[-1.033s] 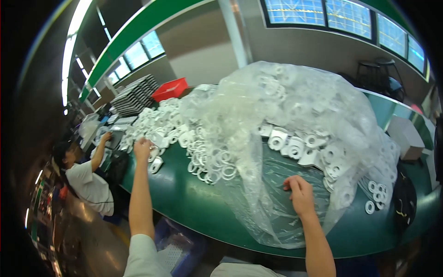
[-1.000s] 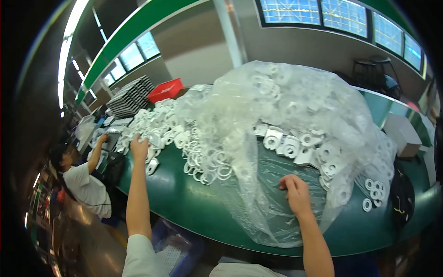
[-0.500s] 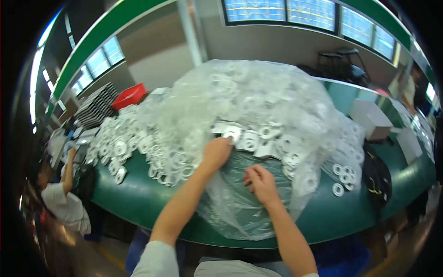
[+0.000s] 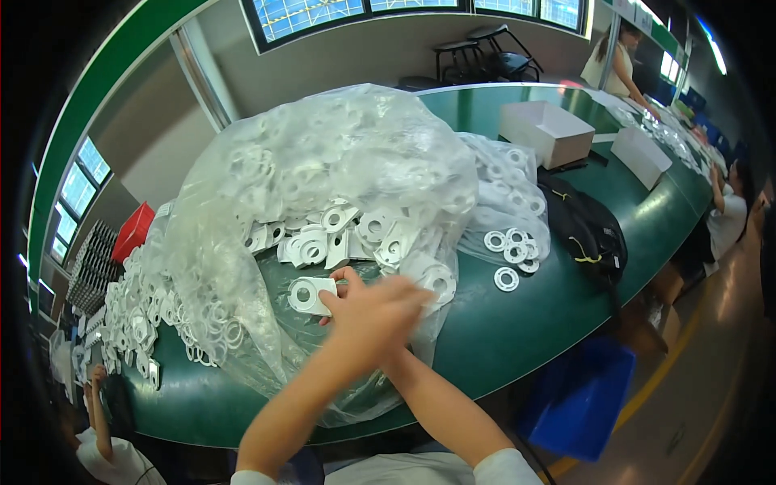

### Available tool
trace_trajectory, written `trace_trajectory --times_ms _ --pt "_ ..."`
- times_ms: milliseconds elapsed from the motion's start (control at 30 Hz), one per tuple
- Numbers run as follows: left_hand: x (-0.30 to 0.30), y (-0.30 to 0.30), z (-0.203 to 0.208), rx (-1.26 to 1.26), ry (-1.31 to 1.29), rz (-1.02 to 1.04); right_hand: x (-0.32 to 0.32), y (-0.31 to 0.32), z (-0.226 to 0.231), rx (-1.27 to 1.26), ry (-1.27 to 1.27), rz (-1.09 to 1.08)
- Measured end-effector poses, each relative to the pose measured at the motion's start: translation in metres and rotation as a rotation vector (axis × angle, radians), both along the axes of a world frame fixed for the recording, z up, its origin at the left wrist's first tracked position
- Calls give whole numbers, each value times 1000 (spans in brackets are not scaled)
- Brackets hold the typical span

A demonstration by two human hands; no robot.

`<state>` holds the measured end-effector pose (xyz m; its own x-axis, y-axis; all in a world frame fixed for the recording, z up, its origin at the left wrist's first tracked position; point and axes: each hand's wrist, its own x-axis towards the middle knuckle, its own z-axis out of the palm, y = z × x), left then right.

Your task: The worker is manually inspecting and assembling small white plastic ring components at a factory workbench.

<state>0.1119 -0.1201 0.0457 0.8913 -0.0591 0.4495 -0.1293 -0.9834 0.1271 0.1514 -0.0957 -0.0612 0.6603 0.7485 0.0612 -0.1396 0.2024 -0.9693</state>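
My right hand (image 4: 346,289) grips a white part with a round ring end (image 4: 304,296) between thumb and fingers, low over the clear plastic. My left hand (image 4: 392,305) crosses over my right wrist and hides part of it. Motion smears its fingers, so I cannot tell what they do. Just beyond both hands, a heap of similar white ringed parts (image 4: 314,245) lies at the mouth of a large clear plastic bag (image 4: 323,145). More white parts show dimly through the film.
Loose white parts (image 4: 129,311) cover the left of the green table (image 4: 517,311). Flat white rings (image 4: 507,280), a black bag (image 4: 584,226) and a white box (image 4: 546,133) sit to the right. A blue bin (image 4: 578,396) stands below the edge. Other people work at both sides.
The view has swung right. My right hand now holds a white part. My left hand has left the heap and moved across to the right, over my right wrist.
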Motion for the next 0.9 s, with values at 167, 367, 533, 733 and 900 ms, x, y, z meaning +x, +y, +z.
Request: trace_trajectory --times_ms 167,367,533,733,900 --pt "102 -57 -58 -45 109 -205 -7 -1 18 150 285 147" --pt "97 -53 -57 204 -13 -276 2 -7 16 128 298 158" --pt "-3 26 -26 -58 -410 -25 9 -18 24 -12 377 107" --pt "-111 109 -42 46 -169 367 -10 -4 25 110 254 119" --pt "-98 92 -52 7 -147 345 -2 -15 25 85 235 75"
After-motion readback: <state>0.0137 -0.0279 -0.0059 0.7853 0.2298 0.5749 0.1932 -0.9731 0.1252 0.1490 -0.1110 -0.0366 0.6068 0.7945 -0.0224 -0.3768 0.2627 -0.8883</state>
